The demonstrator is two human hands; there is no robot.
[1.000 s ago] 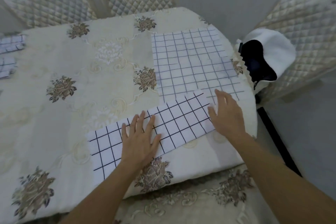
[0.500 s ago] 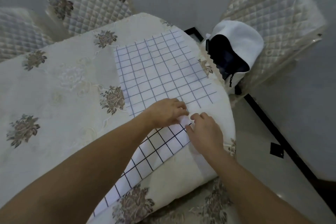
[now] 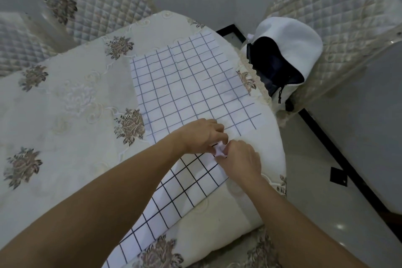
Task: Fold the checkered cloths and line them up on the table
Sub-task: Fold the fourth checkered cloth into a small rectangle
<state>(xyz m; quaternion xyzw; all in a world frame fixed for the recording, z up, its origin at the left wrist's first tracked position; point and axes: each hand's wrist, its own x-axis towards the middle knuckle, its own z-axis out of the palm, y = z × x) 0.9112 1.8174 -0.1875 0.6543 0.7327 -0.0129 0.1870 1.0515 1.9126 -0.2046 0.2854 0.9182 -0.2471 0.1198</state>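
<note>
Our left hand [image 3: 202,136] and right hand [image 3: 239,159] meet with fingers curled, both pinching the bunched corner of the folded cloth [image 3: 187,183]. It lies diagonally near the right edge of the table [image 3: 65,115]. A second cloth [image 3: 187,85] lies flat just beyond, with open tabletop to the left.

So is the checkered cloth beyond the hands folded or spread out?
Spread out: the far cloth lies flat as one sheet on the table. The left hand and right hand pinch a corner of the nearer cloth.
</note>
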